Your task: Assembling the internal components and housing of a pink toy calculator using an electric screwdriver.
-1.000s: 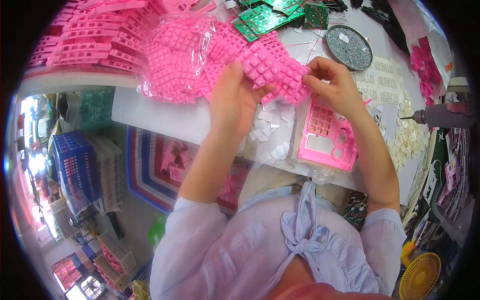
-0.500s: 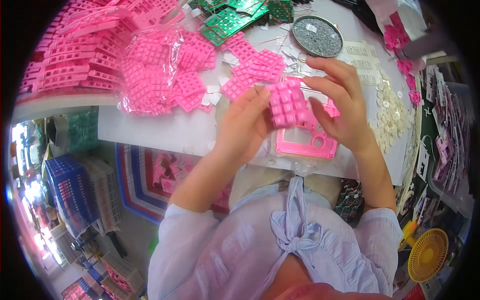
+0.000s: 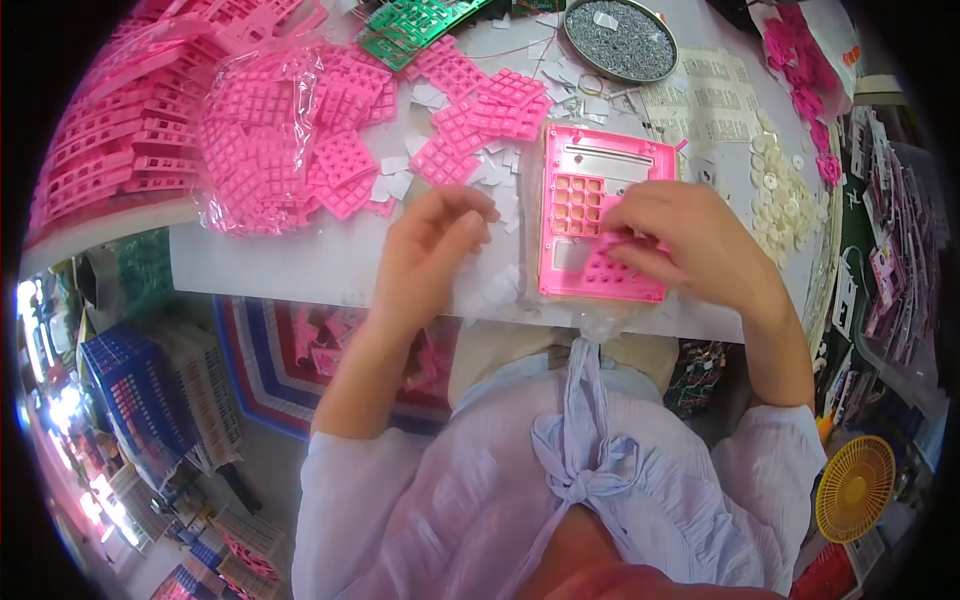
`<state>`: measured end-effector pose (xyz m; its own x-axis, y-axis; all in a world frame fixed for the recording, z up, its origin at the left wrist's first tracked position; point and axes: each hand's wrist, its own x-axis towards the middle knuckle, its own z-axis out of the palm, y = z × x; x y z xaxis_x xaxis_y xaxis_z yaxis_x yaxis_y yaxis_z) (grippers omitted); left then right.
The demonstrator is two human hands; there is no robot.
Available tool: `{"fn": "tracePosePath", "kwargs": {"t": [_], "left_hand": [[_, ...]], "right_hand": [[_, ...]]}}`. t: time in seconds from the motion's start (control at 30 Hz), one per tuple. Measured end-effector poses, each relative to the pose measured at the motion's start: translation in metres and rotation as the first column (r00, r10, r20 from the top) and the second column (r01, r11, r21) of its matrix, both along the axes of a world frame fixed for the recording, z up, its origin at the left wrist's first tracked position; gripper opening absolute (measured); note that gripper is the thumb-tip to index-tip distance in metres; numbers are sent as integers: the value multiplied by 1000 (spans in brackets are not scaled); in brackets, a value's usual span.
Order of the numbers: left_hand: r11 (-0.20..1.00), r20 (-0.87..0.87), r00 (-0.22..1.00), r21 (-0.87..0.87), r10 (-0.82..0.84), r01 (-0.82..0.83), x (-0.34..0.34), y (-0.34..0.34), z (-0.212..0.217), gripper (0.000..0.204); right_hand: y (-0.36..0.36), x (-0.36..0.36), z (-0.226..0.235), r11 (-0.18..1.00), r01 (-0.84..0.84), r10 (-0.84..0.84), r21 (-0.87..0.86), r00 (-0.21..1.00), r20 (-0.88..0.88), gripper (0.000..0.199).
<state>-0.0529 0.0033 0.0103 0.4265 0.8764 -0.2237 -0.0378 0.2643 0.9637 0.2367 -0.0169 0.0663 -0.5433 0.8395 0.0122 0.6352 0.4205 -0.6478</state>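
A pink rubber keypad (image 3: 606,268) is pinched in my right hand (image 3: 672,235), knobbed side down or tilted, over the lower right part of a pink plastic casing (image 3: 548,270). The casing lies on the table in front of me, with a grid of square holes at its left and a window slot near its top. My right fingers hide part of the keypad and casing. To the left of the casing, my left hand (image 3: 432,250) hovers with loosely curled fingers apart and nothing in them. Beyond it lie loose pink keypads (image 3: 490,110).
A clear bag of pink keypads (image 3: 265,150) and stacked pink casings (image 3: 120,110) fill the left. Green circuit boards (image 3: 415,28) and a round tin of small metal screws (image 3: 620,40) stand at the back. White round buttons (image 3: 785,205) lie at right; paper bits (image 3: 395,185) are scattered about.
The keypad has turned over and moved from between both hands down to the casing in my right hand. My left hand has let go and drawn away to the left.
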Motion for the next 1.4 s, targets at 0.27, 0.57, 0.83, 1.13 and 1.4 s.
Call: {"fn": "tracePosePath", "kwargs": {"t": [0.27, 0.57, 0.83, 1.13, 1.4], "left_hand": [[1000, 1, 1000, 20, -16, 16, -2, -3, 1, 18], [999, -38, 998, 26, 42, -41, -18, 3, -6, 17], [977, -20, 1000, 214, -23, 26, 12, 42, 19, 17], [719, -654, 709, 623, 264, 306, 80, 180, 21, 38], [787, -776, 456, 575, 436, 225, 153, 234, -32, 39]], "right_hand": [[64, -7, -33, 997, -75, 75, -3, 988, 134, 21], [15, 3, -31, 945, 91, -126, 315, 988, 91, 51], [-34, -19, -41, 985, -109, 55, 131, 932, 359, 91], [-41, -29, -40, 992, -90, 46, 89, 909, 414, 107], [-40, -29, -41, 991, -88, 42, 103, 922, 386, 106]]}}
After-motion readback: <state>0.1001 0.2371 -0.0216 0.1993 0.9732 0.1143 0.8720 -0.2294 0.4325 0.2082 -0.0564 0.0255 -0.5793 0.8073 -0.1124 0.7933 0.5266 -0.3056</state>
